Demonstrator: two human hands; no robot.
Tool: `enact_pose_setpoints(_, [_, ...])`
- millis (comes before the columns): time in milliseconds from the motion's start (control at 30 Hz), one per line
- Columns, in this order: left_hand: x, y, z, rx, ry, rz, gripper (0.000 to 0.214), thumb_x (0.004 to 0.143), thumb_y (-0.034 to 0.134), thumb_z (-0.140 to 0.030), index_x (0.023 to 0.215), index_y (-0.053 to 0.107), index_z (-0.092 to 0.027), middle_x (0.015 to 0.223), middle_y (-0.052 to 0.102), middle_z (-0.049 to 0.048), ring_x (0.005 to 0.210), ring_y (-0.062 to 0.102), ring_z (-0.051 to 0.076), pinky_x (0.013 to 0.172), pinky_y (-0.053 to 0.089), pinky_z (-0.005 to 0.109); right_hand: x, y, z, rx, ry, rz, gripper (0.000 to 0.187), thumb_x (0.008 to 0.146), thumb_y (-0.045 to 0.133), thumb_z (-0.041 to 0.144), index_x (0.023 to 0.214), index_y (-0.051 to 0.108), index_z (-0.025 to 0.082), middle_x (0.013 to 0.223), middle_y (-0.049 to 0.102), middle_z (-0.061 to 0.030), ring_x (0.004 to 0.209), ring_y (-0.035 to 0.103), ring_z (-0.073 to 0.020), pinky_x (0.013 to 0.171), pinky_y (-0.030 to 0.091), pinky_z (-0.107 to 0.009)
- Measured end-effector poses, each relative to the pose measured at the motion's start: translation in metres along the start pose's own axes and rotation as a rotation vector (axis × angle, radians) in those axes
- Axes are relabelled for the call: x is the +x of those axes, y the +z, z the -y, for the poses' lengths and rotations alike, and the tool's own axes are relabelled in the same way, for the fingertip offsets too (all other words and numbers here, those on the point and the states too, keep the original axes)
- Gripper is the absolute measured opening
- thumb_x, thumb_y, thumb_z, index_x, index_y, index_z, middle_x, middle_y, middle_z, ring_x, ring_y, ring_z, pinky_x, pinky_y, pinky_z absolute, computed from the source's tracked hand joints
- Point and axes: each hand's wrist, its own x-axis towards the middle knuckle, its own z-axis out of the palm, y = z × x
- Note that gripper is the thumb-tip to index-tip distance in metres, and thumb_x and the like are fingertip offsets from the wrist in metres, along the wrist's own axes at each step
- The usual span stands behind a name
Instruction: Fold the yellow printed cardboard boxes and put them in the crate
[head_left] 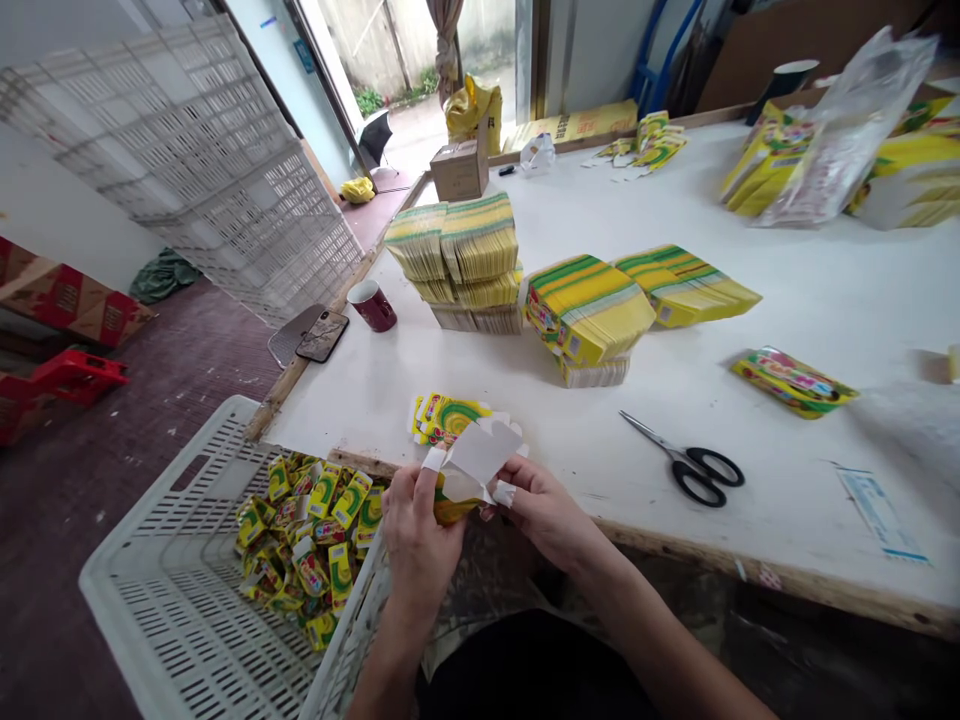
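Note:
Both my hands hold one small yellow carton [454,505] with its white inner flaps spread out, just over the table's front edge. My left hand [424,525] is closed round its left side. My right hand [544,510] pinches a flap at the right; white tape or wrapping shows on the fingertips. Right behind the carton, several flat yellow-green cartons [431,415] lie on the table. To the lower left, a pale plastic crate [202,530] holds many small yellow boxes [322,530].
Black-handled scissors [686,465] lie right of my hands. Behind stand stacks of flat cartons [480,240], more bundles [592,310], a maroon mug [373,306] and a phone [322,335]. A printed packet [793,380] and a clear plastic bag [840,140] are at the right.

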Motion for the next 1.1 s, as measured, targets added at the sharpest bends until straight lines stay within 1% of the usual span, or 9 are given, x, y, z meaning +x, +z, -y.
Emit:
enact_pose_setpoints(167, [-0.002,0.002,0.002,-0.095,-0.109,0.017,0.07,0.073,0.07,-0.031,0.133,0.036,-0.017,0.106,0.055,0.0141,0.095,0.057,0.03,0.076,0.051,0.042,-0.001,0.003,-0.005,0.146,0.073,0.075,0.02,0.063,0.076,0.02,0.079,0.065,0.017,0.068,0.063,0.002,0.061,0.055,-0.0091,0.064,0.044,-0.02])
enact_pose_setpoints(300, [-0.003,0.001,0.003,-0.14,-0.166,0.082,0.076,0.074,0.07,-0.035,0.137,0.032,-0.017,0.107,0.056,0.0136,0.097,0.059,0.03,0.078,0.052,0.041,-0.004,0.0,-0.008,0.098,0.041,0.113,0.022,0.073,0.075,0.033,0.086,0.065,0.018,0.073,0.065,0.0005,0.066,0.058,-0.0111,0.071,0.045,-0.023])
enact_pose_setpoints(400, [-0.004,0.0,0.0,-0.167,-0.11,0.125,0.074,0.076,0.069,-0.036,0.138,0.031,-0.018,0.106,0.057,0.0123,0.094,0.06,0.027,0.076,0.052,0.038,-0.003,0.002,-0.004,-0.052,-0.017,0.06,0.029,0.071,0.076,0.039,0.087,0.066,0.018,0.075,0.067,-0.0005,0.071,0.06,-0.0148,0.072,0.046,-0.026])
enact_pose_setpoints(533, [-0.004,-0.001,-0.005,-0.212,0.016,0.16,0.064,0.077,0.065,-0.021,0.134,0.036,-0.021,0.107,0.058,0.0108,0.094,0.059,0.025,0.079,0.052,0.038,-0.001,0.008,0.003,-0.229,-0.01,-0.036,0.037,0.065,0.08,0.035,0.096,0.068,0.018,0.095,0.072,-0.0049,0.089,0.063,-0.0227,0.086,0.046,-0.034])
enact_pose_setpoints(700, [-0.008,-0.003,-0.006,-0.227,0.049,0.193,0.058,0.073,0.067,-0.016,0.125,0.04,-0.02,0.106,0.058,0.0106,0.095,0.059,0.026,0.078,0.052,0.038,-0.002,0.004,0.0,-0.32,0.013,-0.017,0.039,0.068,0.077,0.035,0.102,0.068,0.019,0.102,0.071,-0.0056,0.093,0.063,-0.0229,0.093,0.045,-0.036])
enact_pose_setpoints(833, [-0.01,-0.004,-0.007,-0.296,0.035,0.283,0.062,0.072,0.066,-0.015,0.126,0.037,-0.022,0.109,0.055,0.0101,0.096,0.059,0.024,0.078,0.053,0.037,0.0,0.001,-0.004,-0.397,-0.113,-0.02,0.038,0.068,0.075,0.039,0.099,0.065,0.02,0.096,0.068,-0.0044,0.088,0.061,-0.0205,0.087,0.047,-0.034])
enact_pose_setpoints(967, [-0.007,-0.006,-0.01,-0.322,0.006,0.317,0.052,0.072,0.064,-0.017,0.116,0.038,-0.024,0.102,0.057,0.0064,0.087,0.062,0.022,0.072,0.053,0.033,0.001,0.0,-0.006,-0.515,-0.222,-0.07,0.031,0.073,0.07,0.042,0.094,0.061,0.022,0.087,0.064,-0.0028,0.077,0.057,-0.0189,0.076,0.048,-0.032])
enact_pose_setpoints(1033, [-0.005,-0.006,-0.012,-0.339,-0.015,0.346,0.048,0.073,0.062,-0.018,0.114,0.037,-0.024,0.097,0.058,0.0048,0.081,0.062,0.02,0.067,0.052,0.031,-0.004,0.0,-0.006,-0.604,-0.267,-0.054,0.028,0.079,0.064,0.04,0.099,0.059,0.022,0.09,0.063,-0.0039,0.081,0.057,-0.0201,0.08,0.047,-0.033])
enact_pose_setpoints(1100, [-0.004,-0.005,-0.013,-0.382,-0.033,0.389,0.047,0.075,0.059,-0.019,0.114,0.035,-0.024,0.091,0.059,0.0035,0.074,0.062,0.019,0.062,0.051,0.029,-0.011,0.002,-0.005,-0.702,-0.298,0.015,0.035,0.081,0.064,0.035,0.113,0.055,0.021,0.103,0.062,-0.0071,0.093,0.057,-0.023,0.087,0.046,-0.035])
